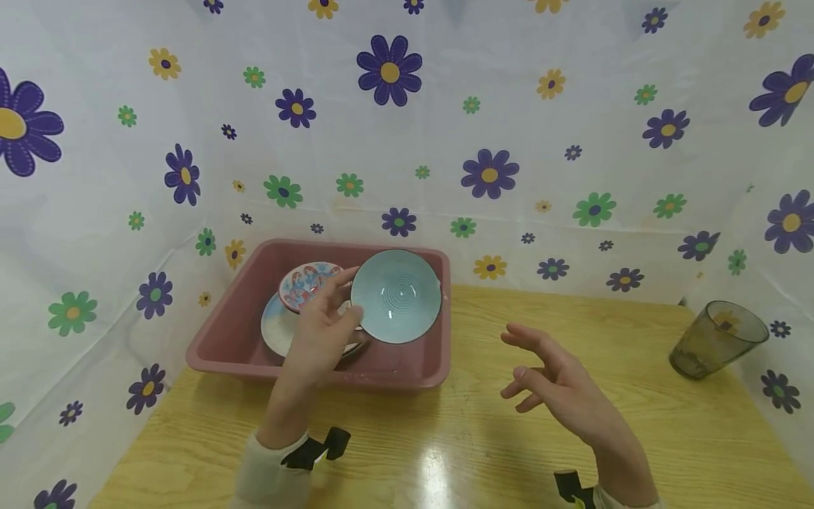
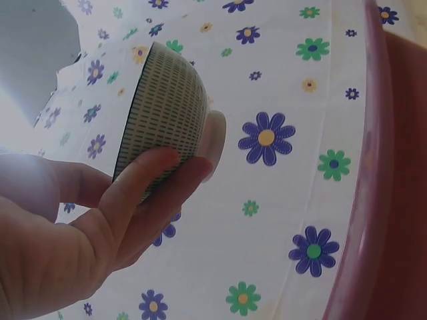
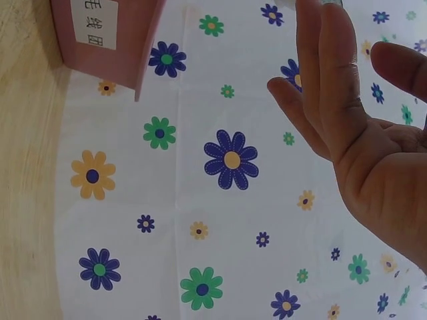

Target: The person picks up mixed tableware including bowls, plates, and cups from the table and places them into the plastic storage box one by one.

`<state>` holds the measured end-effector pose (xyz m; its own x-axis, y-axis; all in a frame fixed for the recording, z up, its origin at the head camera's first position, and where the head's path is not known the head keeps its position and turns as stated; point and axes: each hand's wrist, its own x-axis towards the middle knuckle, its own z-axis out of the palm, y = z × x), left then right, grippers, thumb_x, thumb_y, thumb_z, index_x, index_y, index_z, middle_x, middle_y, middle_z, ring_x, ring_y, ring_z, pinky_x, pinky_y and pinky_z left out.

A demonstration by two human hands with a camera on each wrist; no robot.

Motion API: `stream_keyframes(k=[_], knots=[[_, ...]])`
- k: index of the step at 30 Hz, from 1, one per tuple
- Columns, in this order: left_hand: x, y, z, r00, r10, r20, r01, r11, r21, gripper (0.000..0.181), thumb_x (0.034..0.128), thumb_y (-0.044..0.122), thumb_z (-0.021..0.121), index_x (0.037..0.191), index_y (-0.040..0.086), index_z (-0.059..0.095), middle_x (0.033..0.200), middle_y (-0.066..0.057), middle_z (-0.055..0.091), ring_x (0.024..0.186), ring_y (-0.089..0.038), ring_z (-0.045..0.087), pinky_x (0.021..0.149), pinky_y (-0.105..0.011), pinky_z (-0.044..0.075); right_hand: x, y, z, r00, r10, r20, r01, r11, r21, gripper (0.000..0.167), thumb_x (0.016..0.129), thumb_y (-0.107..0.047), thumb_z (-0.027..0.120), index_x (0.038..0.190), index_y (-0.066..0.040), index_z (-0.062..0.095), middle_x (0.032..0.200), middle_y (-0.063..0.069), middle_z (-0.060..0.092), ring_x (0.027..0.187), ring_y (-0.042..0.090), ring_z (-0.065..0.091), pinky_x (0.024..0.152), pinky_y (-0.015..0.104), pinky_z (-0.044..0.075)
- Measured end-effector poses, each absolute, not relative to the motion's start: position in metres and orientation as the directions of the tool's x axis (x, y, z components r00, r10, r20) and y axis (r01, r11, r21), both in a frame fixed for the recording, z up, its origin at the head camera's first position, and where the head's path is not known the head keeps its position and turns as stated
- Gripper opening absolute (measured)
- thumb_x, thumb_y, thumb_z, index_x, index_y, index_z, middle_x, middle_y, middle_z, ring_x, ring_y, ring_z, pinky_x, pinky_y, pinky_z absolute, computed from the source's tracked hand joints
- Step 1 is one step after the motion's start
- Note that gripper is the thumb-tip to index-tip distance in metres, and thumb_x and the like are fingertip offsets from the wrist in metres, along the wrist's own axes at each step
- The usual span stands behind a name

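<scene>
My left hand (image 1: 321, 329) pinches the edge of a light blue bowl (image 1: 399, 297), thumb at the rim and fingers behind. The bowl is tilted so its glossy inside faces me, above the right part of a pink plastic tub (image 1: 210, 357). In the left wrist view the bowl's patterned outside (image 2: 163, 107) and pale foot ring show, with fingers near the foot. Over the table to the right, my right hand (image 1: 559, 385) hangs in the air, fingers loosely bent and holding nothing. Inside the tub, a red-and-blue patterned dish (image 1: 305, 283) lies over a pale plate (image 1: 276, 329).
A smoky glass tumbler (image 1: 715, 343) stands on the right of the wooden table (image 1: 496, 452). Flowered white sheeting (image 1: 445, 127) closes off the back and both sides. In the right wrist view, a white label (image 3: 95, 23) with writing is on the tub's outer wall.
</scene>
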<state>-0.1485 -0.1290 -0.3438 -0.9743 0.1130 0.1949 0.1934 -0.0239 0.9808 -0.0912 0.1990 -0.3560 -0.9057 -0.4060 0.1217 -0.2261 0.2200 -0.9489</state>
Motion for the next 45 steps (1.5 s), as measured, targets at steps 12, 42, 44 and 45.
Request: stream_keyframes(k=[12,42,44,45], knots=[[-0.161,-0.151,-0.341,-0.989,-0.108,0.104,0.109,-0.037,0.993,0.056,0.0945,-0.008,0.04,0.146,0.008,0.026,0.145,-0.022,0.042,0.11,-0.027,0.061,0.074,-0.026,0.059,-0.096,0.206,-0.361,-0.916,-0.378,0.132,-0.231,0.229,-0.946,0.048,0.103,-0.008,0.05,0.149,-0.003,0.035,0.15,0.025,0.036,0.089,0.024,0.071,0.069,0.04,0.06],[-0.192,-0.202,-0.356,-0.967,-0.253,0.017,-0.039,0.216,0.976,0.064,0.0958,-0.008,0.037,0.155,0.009,0.019,0.161,-0.012,0.022,0.14,-0.032,0.034,0.091,-0.038,0.054,-0.098,0.21,-0.363,-0.917,-0.375,0.138,-0.232,0.22,-0.948,0.047,0.104,-0.008,0.05,0.148,0.0,0.035,0.149,0.025,0.036,0.089,0.021,0.071,0.07,0.039,0.06],[-0.196,-0.207,-0.355,-0.969,-0.248,0.016,-0.047,0.246,0.968,0.065,0.0955,-0.009,0.038,0.155,0.009,0.019,0.162,-0.011,0.021,0.142,-0.031,0.033,0.091,-0.038,0.055,-0.098,0.211,-0.363,-0.921,-0.367,0.129,-0.224,0.23,-0.947,0.047,0.104,-0.009,0.05,0.147,-0.001,0.036,0.149,0.024,0.037,0.089,0.021,0.071,0.071,0.039,0.06],[-0.198,-0.209,-0.355,-0.969,-0.247,0.016,-0.051,0.26,0.964,0.065,0.0955,-0.009,0.039,0.155,0.008,0.02,0.162,-0.011,0.022,0.142,-0.031,0.033,0.089,-0.035,0.056,-0.098,0.211,-0.363,-0.923,-0.363,0.124,-0.221,0.237,-0.946,0.046,0.104,-0.009,0.05,0.147,-0.001,0.036,0.149,0.024,0.037,0.089,0.021,0.071,0.071,0.04,0.06]])
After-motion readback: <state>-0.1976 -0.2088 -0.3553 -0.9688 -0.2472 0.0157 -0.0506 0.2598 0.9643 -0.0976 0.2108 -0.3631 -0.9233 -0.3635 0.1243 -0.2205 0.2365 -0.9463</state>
